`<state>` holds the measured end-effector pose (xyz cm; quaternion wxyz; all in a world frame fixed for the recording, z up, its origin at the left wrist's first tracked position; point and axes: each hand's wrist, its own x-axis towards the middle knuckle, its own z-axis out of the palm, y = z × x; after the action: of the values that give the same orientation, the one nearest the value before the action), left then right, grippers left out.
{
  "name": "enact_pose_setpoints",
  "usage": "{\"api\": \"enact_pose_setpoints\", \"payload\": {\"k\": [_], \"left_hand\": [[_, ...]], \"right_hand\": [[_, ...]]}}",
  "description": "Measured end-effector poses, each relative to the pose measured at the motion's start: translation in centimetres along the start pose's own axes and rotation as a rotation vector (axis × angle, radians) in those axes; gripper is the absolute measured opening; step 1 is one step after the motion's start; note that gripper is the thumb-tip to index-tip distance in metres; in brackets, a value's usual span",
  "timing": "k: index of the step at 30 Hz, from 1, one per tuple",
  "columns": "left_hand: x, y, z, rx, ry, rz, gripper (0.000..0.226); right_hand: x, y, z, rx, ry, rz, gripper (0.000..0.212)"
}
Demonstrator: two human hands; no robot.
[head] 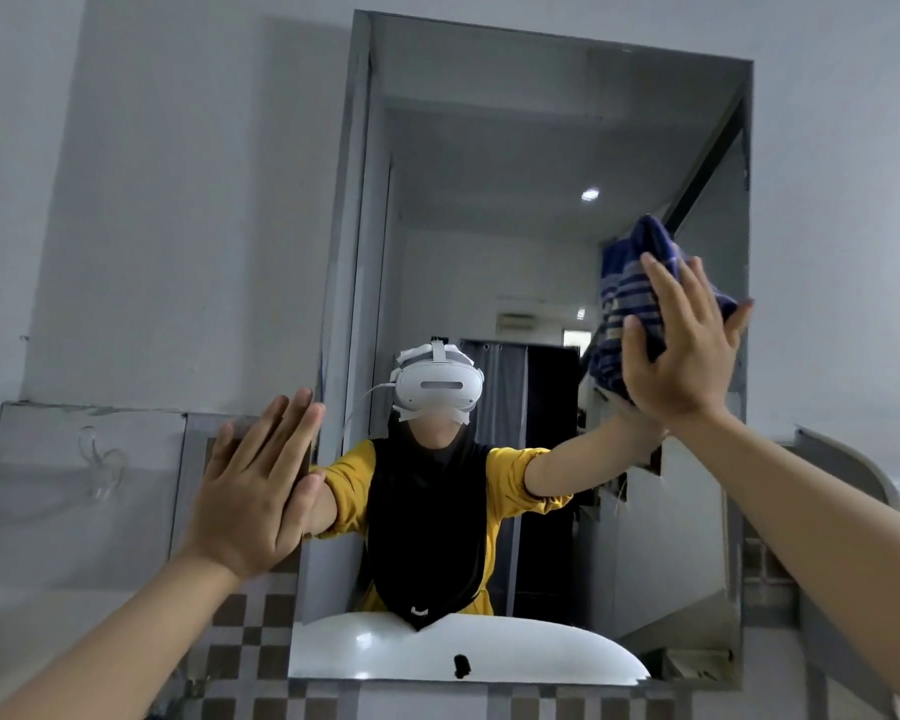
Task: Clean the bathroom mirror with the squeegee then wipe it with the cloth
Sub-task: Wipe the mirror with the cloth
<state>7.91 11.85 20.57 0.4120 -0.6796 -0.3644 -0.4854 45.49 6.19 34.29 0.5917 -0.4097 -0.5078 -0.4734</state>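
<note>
The bathroom mirror (515, 163) hangs on the grey wall in front of me and reflects a person wearing a white headset. My right hand (681, 350) presses a dark blue striped cloth (640, 283) flat against the glass near the mirror's right edge, at mid height. My left hand (253, 491) lies flat with fingers together against the wall at the mirror's lower left edge, holding nothing. No squeegee is in view.
A white basin (385, 646) shows in the mirror's lower part. Brown and grey checkered tiles (245, 631) run along the wall below. A clear glass panel (79, 485) is on the left and a curved grey shelf (848, 470) on the right.
</note>
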Motion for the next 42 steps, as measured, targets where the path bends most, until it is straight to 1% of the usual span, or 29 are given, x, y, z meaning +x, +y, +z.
{"api": "enact_pose_setpoints", "payload": {"k": [2, 5, 8, 10, 12, 16, 21, 27, 30, 34, 37, 42], "left_hand": [[0.0, 0.0, 0.1, -0.001, -0.012, -0.005, 0.061], [-0.1, 0.1, 0.1, 0.014, -0.023, -0.019, 0.059], [-0.2, 0.3, 0.1, 0.036, -0.05, -0.036, 0.058], [-0.8, 0.3, 0.1, 0.037, -0.087, -0.059, 0.058], [-1.5, 0.5, 0.0, 0.03, -0.127, -0.082, 0.059], [-2.3, 0.9, -0.6, 0.015, -0.207, -0.1, 0.059], [-4.3, 1.5, -0.7, -0.096, -0.264, -0.094, 0.063], [-6.0, 1.2, -0.3, -0.07, -0.265, -0.052, 0.064], [-6.4, 0.6, -0.1, -0.046, -0.26, -0.023, 0.065], [-6.2, 0.4, 0.1, -0.009, -0.253, -0.01, 0.065], [-6.2, 0.5, 0.1, -0.019, -0.251, -0.013, 0.064], [-6.3, 0.7, -0.1, -0.023, -0.248, -0.046, 0.063]], "right_hand": [[-0.6, 1.3, -0.6, -0.019, 0.026, 0.113, 0.052], [-1.4, 1.8, -1.1, -0.018, 0.057, 0.363, 0.056], [-2.6, 0.0, -0.5, -0.022, 0.149, 0.613, 0.061], [-3.7, -2.0, 0.2, -0.029, 0.18, 0.678, 0.062], [-4.8, -4.3, 1.0, -0.013, 0.144, 0.614, 0.061], [-5.4, -9.7, 2.9, 0.051, 0.07, 0.375, 0.058], [-4.9, -17.3, 4.9, 0.138, -0.043, 0.222, 0.058], [-6.1, -22.9, 6.8, 0.187, -0.205, -0.175, 0.058], [-6.9, -23.1, 6.7, 0.185, -0.267, -0.337, 0.057], [-7.3, -20.8, 6.0, 0.142, -0.3, -0.535, 0.056], [-7.5, -18.3, 4.9, 0.114, -0.308, -0.569, 0.056], [-7.8, -13.1, 2.6, 0.069, -0.283, -0.541, 0.054]]}}
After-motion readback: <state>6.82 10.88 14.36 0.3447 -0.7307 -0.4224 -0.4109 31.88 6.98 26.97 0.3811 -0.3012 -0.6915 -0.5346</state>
